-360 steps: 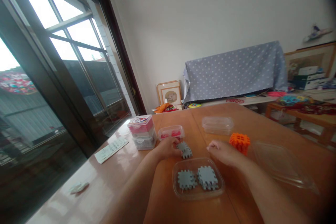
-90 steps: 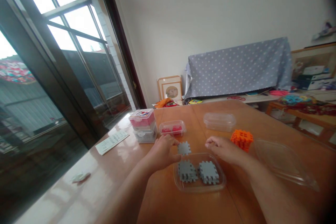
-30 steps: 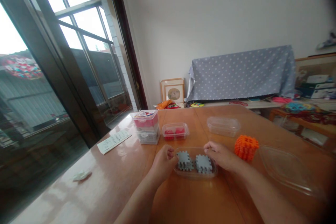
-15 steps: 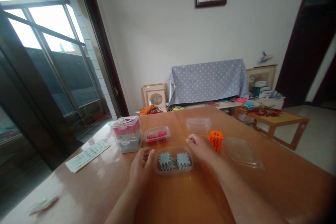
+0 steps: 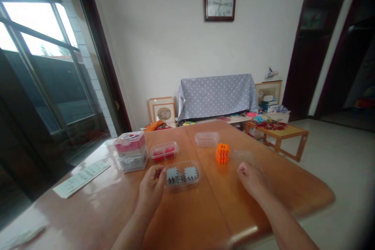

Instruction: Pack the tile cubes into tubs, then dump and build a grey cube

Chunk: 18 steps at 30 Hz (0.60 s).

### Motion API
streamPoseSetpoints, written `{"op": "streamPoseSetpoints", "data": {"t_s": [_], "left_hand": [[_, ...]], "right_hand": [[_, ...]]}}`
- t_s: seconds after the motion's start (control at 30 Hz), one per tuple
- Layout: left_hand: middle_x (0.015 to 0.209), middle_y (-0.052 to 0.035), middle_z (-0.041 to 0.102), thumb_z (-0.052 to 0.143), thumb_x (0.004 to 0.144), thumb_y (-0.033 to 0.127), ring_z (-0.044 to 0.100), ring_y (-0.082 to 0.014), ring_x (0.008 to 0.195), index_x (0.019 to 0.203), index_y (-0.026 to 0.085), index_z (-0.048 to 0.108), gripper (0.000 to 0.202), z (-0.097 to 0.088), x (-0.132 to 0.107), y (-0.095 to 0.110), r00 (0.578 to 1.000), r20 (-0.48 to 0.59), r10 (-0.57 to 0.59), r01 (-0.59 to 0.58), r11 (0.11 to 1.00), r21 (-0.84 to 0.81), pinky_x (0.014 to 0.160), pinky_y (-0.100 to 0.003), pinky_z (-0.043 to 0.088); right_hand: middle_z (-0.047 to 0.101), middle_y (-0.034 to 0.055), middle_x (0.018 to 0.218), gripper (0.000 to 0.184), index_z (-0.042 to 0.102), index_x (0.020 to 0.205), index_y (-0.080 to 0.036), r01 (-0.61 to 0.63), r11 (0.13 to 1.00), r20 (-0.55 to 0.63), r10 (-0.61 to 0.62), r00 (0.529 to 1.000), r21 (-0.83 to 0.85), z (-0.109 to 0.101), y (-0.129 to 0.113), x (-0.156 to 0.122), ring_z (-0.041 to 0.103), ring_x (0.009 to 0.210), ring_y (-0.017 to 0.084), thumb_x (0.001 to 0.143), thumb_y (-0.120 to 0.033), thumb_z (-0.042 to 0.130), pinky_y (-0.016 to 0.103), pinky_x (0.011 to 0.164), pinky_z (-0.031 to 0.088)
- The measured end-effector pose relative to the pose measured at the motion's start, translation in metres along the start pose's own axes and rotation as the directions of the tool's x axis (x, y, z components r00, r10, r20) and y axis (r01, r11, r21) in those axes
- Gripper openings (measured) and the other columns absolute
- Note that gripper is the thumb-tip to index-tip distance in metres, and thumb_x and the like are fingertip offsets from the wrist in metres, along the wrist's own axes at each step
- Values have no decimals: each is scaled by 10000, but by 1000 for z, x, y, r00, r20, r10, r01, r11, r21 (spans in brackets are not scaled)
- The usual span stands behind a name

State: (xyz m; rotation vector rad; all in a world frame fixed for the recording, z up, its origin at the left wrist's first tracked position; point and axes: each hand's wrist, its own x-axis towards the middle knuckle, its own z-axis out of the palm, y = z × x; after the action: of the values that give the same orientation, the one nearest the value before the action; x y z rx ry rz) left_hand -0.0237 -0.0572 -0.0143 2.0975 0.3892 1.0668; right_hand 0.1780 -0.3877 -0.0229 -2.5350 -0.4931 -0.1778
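A clear plastic tray (image 5: 197, 180) on the wooden table holds two grey toothed puzzle pieces (image 5: 172, 175), side by side. My left hand (image 5: 151, 186) rests at the tray's left end, its fingers curled against the rim. My right hand (image 5: 250, 176) lies further right, away from the tray. Its fingers are curled at the near edge of a clear lid (image 5: 245, 156) that lies flat on the table. An orange cube (image 5: 222, 153) built of the same kind of pieces stands between the tray and the lid.
Behind the tray stand a small clear box of red pieces (image 5: 164, 151), an empty clear box (image 5: 207, 139) and two stacked lidded boxes (image 5: 130, 151). A paper slip (image 5: 82, 173) lies at the left. The table's rounded right edge (image 5: 322, 195) is close to my right arm.
My right hand has left the tray's far right corner and moved right to the clear lid. My left hand stays at the tray's left end. The view has lifted and swung right.
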Motion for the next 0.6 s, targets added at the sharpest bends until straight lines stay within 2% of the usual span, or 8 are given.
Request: {"op": "streamPoseSetpoints", "data": {"t_s": [0.13, 0.33, 0.47, 0.6], "left_hand": [[870, -35, 709, 572, 951, 473, 667, -203, 815, 950, 213, 669, 277, 5, -7, 6, 1000, 21, 8, -8, 1000, -29, 752, -291, 508], [844, -35, 696, 582, 942, 496, 648, -211, 792, 921, 212, 677, 301, 4, -14, 2, 1000, 18, 3, -3, 1000, -26, 746, -301, 496], [843, -29, 679, 550, 969, 473, 632, -205, 791, 909, 219, 655, 281, 2, -18, -7, 999, 28, 18, -20, 998, 53, 747, -302, 481], [882, -35, 690, 552, 969, 449, 648, -216, 843, 918, 229, 665, 252, 1, -21, -11, 999, 9, 35, -35, 994, 105, 771, -310, 486]], "right_hand": [[690, 43, 831, 162, 601, 803, -241, -29, 997, 17, 30, 999, -67, -4, 19, 0, 634, 768, 217, 940, -299, 536, 287, 592, 289], [726, 62, 880, 168, 614, 811, -255, -49, 992, 42, 54, 998, -119, 4, 31, 6, 678, 807, 253, 944, -302, 524, 307, 610, 346], [730, 69, 859, 178, 604, 796, -251, -64, 988, 15, 66, 998, -140, 6, 34, 7, 688, 784, 250, 948, -270, 514, 317, 634, 385], [722, 106, 894, 179, 621, 872, -249, -77, 986, -40, 71, 997, -147, 1, 35, 4, 682, 764, 279, 966, -268, 470, 350, 635, 402]]}}
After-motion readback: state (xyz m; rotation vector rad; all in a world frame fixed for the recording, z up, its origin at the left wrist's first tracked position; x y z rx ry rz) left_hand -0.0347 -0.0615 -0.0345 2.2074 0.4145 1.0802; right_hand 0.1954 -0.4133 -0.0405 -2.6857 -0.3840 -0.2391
